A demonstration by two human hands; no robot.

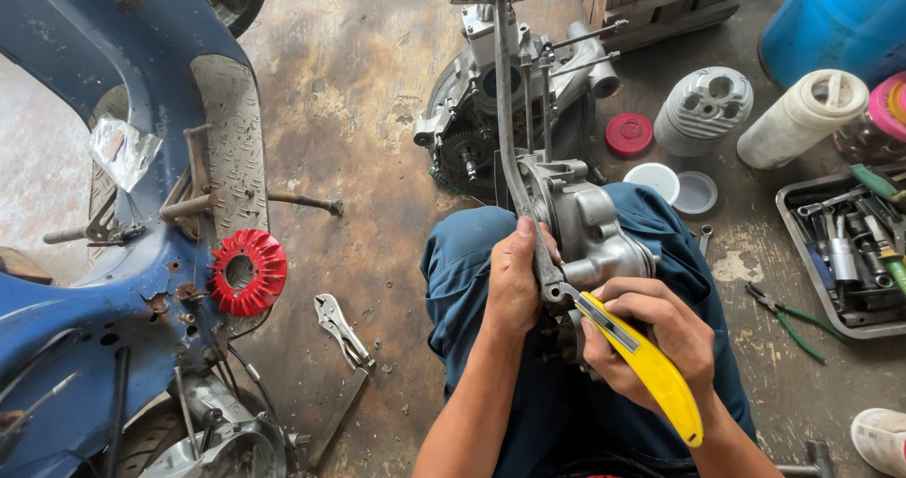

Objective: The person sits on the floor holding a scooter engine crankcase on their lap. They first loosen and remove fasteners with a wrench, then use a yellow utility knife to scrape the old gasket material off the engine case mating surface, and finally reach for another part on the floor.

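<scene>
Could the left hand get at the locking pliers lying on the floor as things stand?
Probably not right away: the left hand grips the metal lever on the engine cover held on the lap. The locking pliers lie uncovered on that side, floor between bare.

Soft, even daylight, brightest at left on the pale floor [38, 157]. Faint shadows only, mild glare on the foil scrap [121, 150]. Sharp focus throughout; wide-angle bending at edges.

head camera looks steeply down, close over the lap.
</scene>
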